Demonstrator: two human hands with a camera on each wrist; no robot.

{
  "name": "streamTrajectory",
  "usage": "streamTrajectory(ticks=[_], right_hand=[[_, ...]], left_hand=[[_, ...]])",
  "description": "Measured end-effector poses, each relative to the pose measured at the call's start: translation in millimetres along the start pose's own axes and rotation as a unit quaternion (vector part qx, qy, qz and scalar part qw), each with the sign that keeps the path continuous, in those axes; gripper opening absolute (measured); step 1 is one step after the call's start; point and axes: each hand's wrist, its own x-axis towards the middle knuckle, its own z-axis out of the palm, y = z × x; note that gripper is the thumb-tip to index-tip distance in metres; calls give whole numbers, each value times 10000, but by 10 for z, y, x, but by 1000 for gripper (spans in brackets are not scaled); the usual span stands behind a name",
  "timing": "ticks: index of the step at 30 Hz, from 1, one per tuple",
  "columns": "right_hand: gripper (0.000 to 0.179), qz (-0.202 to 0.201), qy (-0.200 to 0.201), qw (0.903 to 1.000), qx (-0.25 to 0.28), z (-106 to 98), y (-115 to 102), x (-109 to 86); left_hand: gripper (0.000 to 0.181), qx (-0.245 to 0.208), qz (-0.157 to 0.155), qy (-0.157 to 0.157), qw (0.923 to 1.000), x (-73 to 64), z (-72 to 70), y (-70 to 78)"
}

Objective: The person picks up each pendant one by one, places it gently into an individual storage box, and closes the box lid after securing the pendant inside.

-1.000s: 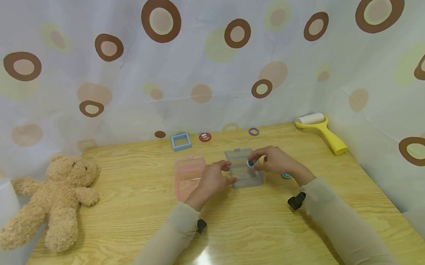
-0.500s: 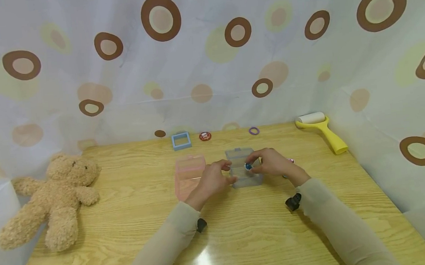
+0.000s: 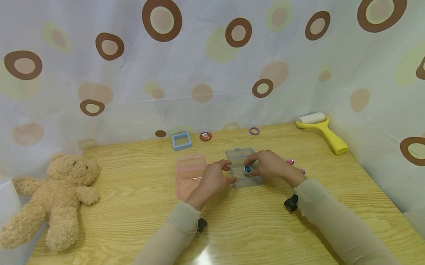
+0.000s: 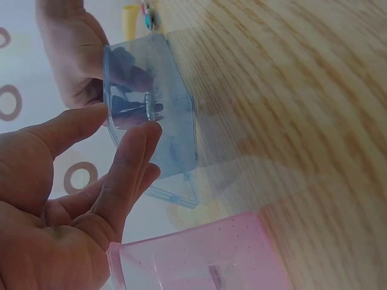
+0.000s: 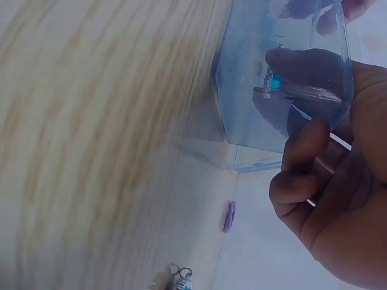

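A clear blue-grey plastic box (image 3: 246,182) sits on the wooden table with its lid raised at the back. My right hand (image 3: 269,164) reaches into it, thumb and finger pinching a round blue jewelled charm (image 3: 248,170) with a silvery edge. Through the box wall the charm (image 5: 275,81) shows low inside, between the fingertips. At the box's left side is my left hand (image 3: 213,180), its thumb and fairly straight fingers spread against the wall and rim. Left of the box stands a clear pink box (image 4: 205,257), partly behind my left hand in the head view.
Pink jewelled charms (image 3: 290,161) lie right of the box, near my right wrist. Along the back are a blue square frame (image 3: 182,146), a red round badge (image 3: 205,136) and a purple ring (image 3: 254,131). A yellow lint roller (image 3: 334,141) lies right, a teddy bear (image 3: 58,198) left.
My right hand has moved a little left and down into the blue-grey box with the blue charm. The pink charms have come into sight behind it. My left hand has stayed put.
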Motion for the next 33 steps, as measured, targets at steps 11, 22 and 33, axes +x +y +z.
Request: streamTrajectory(ticks=[11,22,33], right_hand=[[29,4,-129,9998,-149,-15,-13,-2],[29,18,-64,10000,16,-17,-3,5],[31,-15,-70,9993,371,-46,-9,-33]], left_hand=[[54,53,-50,21,10000,14,7,1],[54,116,-25,43,9999,15,-3,23],[54,126,-119,-5,9998,-5,-2,43]])
